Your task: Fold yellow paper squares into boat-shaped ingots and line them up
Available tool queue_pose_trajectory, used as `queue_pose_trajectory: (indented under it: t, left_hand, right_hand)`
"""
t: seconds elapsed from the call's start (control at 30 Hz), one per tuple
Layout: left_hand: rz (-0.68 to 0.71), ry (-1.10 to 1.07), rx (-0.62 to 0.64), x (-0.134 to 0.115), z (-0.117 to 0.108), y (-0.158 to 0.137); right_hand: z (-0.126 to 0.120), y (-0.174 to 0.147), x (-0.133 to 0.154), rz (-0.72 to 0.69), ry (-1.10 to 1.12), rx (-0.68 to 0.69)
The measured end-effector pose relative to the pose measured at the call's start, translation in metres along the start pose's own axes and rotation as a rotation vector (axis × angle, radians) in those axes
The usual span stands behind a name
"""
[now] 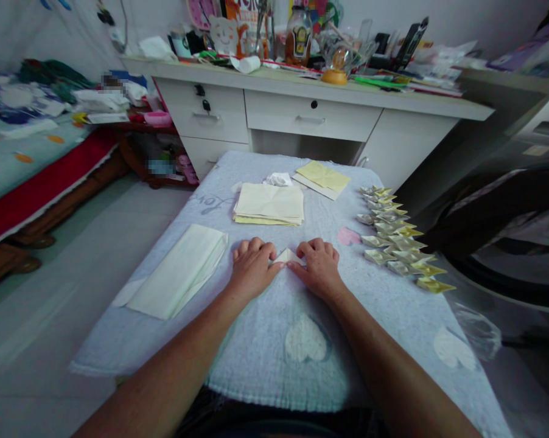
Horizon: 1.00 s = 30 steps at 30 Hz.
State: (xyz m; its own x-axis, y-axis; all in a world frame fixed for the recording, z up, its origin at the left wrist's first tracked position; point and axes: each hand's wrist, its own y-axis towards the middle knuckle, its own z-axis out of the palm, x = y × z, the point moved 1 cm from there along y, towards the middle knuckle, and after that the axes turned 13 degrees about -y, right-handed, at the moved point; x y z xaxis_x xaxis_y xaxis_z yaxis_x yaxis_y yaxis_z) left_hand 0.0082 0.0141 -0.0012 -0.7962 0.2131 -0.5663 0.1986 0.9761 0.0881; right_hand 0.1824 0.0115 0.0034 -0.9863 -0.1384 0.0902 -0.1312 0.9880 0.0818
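Observation:
A small piece of white paper (286, 255), folded to a peak at the top, lies on the cloth between my two hands. My left hand (252, 264) grips its left side with thumb and fingers. On the other side my right hand (320, 266) pinches the right edge, and both thumbs meet near the bottom of the fold. The fingers partly cover the paper. Just beyond them is a stack of cream and yellow sheets (269, 202). Several folded paper boats (395, 234) stand in rows along the right side.
Larger folded pale sheets (178, 271) lie at the left of the cloth-covered table (260, 353). Farther back are a crumpled white paper (278, 179) and yellow and white sheets (322, 177). Beyond stands a white desk (311, 118) crowded with items; a bed (41, 164) is at left.

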Motion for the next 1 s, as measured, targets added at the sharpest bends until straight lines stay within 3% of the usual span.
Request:
queue_pose_trajectory:
  t: [0.5, 0.73, 0.83, 1.0]
  left_hand:
    - [0.031, -0.032, -0.043, -0.001, 0.0, -0.001]
    - [0.326, -0.256, 0.064, -0.001, 0.002, 0.002]
    - [0.34, -0.25, 0.093, -0.002, 0.002, 0.002]
    - [0.334, -0.249, 0.088, -0.002, 0.001, 0.003]
  right_hand:
    - [-0.007, 0.001, -0.027, 0.046, 0.071, 0.081]
    - [-0.008, -0.003, -0.024, -0.144, 0.209, -0.026]
    - [-0.006, -0.003, -0.016, -0.233, 0.218, -0.036]
    - [-0.004, -0.002, -0.01, -0.246, 0.216, -0.055]
